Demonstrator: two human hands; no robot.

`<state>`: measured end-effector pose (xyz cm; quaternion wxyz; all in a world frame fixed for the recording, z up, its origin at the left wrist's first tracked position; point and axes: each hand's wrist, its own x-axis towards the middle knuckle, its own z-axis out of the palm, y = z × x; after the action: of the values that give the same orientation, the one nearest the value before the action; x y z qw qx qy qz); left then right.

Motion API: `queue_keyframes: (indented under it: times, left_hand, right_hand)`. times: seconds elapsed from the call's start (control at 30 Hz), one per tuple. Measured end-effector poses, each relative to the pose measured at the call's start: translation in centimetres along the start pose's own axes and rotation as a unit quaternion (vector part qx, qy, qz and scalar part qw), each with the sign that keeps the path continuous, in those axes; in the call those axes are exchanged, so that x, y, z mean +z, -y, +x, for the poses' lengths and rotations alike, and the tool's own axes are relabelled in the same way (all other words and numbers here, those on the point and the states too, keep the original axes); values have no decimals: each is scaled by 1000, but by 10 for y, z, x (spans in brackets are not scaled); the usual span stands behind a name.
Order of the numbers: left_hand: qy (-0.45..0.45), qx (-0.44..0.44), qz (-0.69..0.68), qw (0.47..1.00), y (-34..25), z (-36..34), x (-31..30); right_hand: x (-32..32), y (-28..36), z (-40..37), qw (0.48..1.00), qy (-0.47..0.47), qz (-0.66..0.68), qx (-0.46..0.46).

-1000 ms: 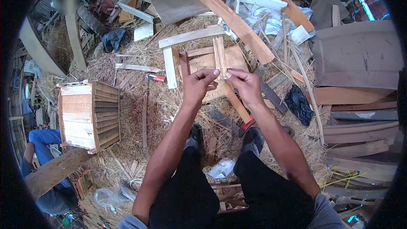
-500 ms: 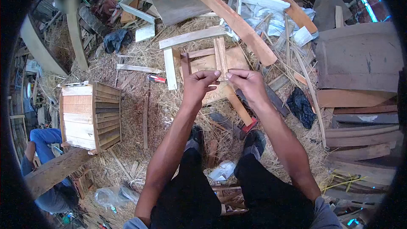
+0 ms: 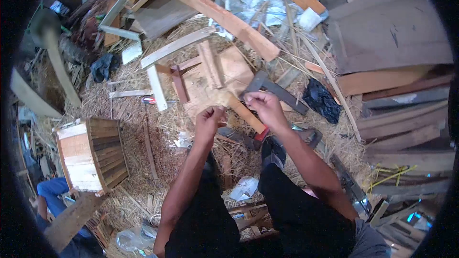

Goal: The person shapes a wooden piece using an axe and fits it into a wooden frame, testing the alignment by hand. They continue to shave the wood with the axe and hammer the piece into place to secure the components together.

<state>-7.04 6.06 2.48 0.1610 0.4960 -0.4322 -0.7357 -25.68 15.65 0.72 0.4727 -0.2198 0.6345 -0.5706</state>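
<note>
My left hand [image 3: 209, 123] is closed, with thumb and fingertips pinched together above the straw-covered ground. My right hand [image 3: 266, 111] is also closed in a pinch, a short gap to the right. Whatever lies between the fingertips is too small to make out. Between and below the hands is an orange-brown wooden bar [image 3: 246, 113] with a red end. Just beyond them lies a pale wooden panel [image 3: 236, 69] with a short board [image 3: 209, 64] on it. A dark L-shaped piece [image 3: 282, 94] rests beside my right hand.
A pale wooden frame [image 3: 177, 48] and a long curved plank [image 3: 227, 21] lie ahead. A slatted wooden box [image 3: 93, 155] stands left, near another person's blue-clothed leg [image 3: 51, 188]. A black plastic bag [image 3: 321, 100] and stacked boards [image 3: 406, 129] are at right.
My hands have come lower in view and moved slightly farther apart, both still pinched. The head view has turned, so the surroundings sit farther left. More of the dark L-shaped piece shows.
</note>
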Motion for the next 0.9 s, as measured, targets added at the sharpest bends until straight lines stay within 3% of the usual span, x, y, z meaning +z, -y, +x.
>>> queue_keyframes:
  times: [0.07, 0.27, 0.3, 0.4, 0.43, 0.47, 0.53, 0.67, 0.8, 0.9]
  left_hand:
    - [51, -9, 39, 998, 17, 7, 23]
    - [210, 112, 88, 967, 51, 55, 113]
    - [215, 113, 108, 964, 41, 56, 133]
    - [248, 194, 169, 934, 45, 83, 189]
    - [251, 131, 173, 943, 16, 67, 210]
    - [278, 216, 217, 910, 19, 71, 227]
    - [321, 377, 295, 817, 22, 87, 258]
    - [412, 470, 417, 661, 31, 119, 318]
    - [327, 419, 542, 651, 58, 127, 339]
    - [335, 409, 525, 667, 68, 131, 330]
  right_hand:
    - [-24, -32, -11, 996, -56, -60, -28]
    - [-99, -54, -42, 972, -208, -112, -17]
    - [-107, -48, -46, 971, -227, -69, -18]
    - [-140, -36, -53, 940, -312, -129, -55]
    - [-154, -33, -55, 916, -363, -158, -64]
    - [-172, -29, -57, 889, -396, -194, -124]
    - [-213, -34, -57, 855, -452, -238, -90]
    - [-267, -64, -44, 825, -430, -363, -55]
    - [-268, -81, -30, 798, -428, -420, -51]
    - [-261, -76, -28, 801, -443, -399, -45]
